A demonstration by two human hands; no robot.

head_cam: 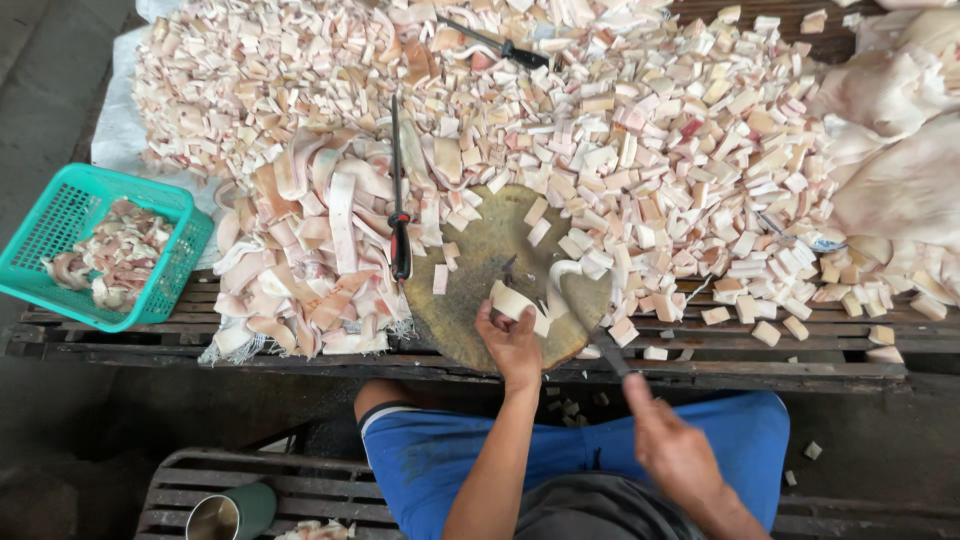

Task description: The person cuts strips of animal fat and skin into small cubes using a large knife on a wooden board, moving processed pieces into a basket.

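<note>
At the far left a teal plastic basket (pixel 170 290) sits on the edge of the slatted wooden counter (pixel 700 378), holding a loose heap of pale pink, curled scraps. Below it, near my knee, a green metal cup (pixel 232 514) stands on a lower slatted bench; I cannot tell what is in it. Right of the basket lies a pile of long strips (pixel 310 270) of pale fatty skin, cream and pink, some folded over each other. A sharpening steel (pixel 398 190) with a red and black handle rests across that pile, just beside the round wooden chopping block (pixel 480 270). My left hand (pixel 512 345) lies on the near side of the block, fingers curled down and pressing on a curved strip (pixel 515 300), cream-white with a smooth bent face, which rests flat on the block. A second curled strip (pixel 565 275) lies just beside it. My right hand (pixel 675 450) is closed around the dark handle of a knife (pixel 600 335), whose blade reaches up onto the block near the strips; the blade is blurred. Beyond and to the right, a wide mound of small cut pieces (pixel 650 150) covers the counter, with another knife (pixel 495 43) lying on top. At the far right, large uncut slabs (pixel 900 160) of pale skin are heaped.
</note>
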